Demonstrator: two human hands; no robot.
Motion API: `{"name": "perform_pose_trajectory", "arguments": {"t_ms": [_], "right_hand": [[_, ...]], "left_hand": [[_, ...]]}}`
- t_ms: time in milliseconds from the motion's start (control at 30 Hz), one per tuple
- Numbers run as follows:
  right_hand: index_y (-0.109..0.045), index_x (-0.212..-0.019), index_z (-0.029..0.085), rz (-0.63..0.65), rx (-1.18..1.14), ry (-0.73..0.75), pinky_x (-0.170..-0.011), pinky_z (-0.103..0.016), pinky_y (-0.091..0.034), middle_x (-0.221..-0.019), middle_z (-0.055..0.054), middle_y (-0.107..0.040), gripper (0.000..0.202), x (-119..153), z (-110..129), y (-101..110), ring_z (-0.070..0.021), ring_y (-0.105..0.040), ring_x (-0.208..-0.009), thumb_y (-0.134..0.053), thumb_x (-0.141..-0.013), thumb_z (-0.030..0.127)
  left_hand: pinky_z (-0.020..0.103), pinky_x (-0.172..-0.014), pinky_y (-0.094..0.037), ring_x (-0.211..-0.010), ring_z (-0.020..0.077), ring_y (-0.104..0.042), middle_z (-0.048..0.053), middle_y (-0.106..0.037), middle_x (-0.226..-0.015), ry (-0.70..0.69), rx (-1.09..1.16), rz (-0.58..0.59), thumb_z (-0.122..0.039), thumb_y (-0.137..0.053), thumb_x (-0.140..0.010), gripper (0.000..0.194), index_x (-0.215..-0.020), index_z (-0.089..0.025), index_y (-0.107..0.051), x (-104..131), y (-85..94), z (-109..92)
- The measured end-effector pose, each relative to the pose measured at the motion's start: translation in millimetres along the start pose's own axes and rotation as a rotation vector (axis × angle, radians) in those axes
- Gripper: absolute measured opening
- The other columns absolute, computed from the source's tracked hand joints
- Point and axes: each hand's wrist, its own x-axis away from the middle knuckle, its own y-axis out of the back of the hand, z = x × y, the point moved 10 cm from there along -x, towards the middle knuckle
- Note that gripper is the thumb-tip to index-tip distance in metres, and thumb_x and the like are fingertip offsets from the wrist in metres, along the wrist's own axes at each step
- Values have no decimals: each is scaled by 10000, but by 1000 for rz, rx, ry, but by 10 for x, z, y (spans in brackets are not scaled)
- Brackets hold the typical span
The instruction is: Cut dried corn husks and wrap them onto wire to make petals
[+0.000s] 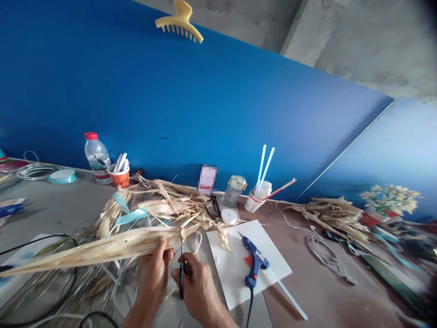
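Observation:
My left hand [154,269] is closed on a long, dried corn husk [102,248], thumb on top, the husk stretching far to the left. My right hand [198,278] grips a pair of scissors [181,282] with black handles. Their blades point up and cross the husk's right end, just right of my left fingers. Whether the blades are fully closed is hard to see. Behind the husk lies a pile of more dried husks [160,207], with a light blue ribbon [131,216] on it.
A blue glue gun [254,262] lies on a white sheet [228,282] to the right, its cord running toward me. Along the blue wall stand a water bottle [97,157], a red cup [119,176], a glass jar [234,190] and a white cup [254,202] with glue sticks. Wires [61,291] cover the left front.

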Motion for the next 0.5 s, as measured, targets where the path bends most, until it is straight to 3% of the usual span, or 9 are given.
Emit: {"name": "perform_pose_trajectory", "arguments": {"t_ms": [167,500], "right_hand": [[-539,-756,182,22,-14,-13,-462,-187,-258,-537,66,-407,24,2,19,0,-79,-318,-505,-561,-758,190],[-559,-787,180,-5,-70,10,-461,-185,-260,-551,61,-411,30,-59,3,111,-83,-329,-513,-569,-772,203]], "left_hand": [[231,-489,-352,-451,107,-369,-49,-408,-419,10,108,0,-416,-700,-643,385,-473,-213,-420,-14,28,28],[213,-419,-310,-423,86,-352,-65,-405,-403,117,183,49,-445,-763,-553,423,-466,-197,-431,11,-55,193]]}}
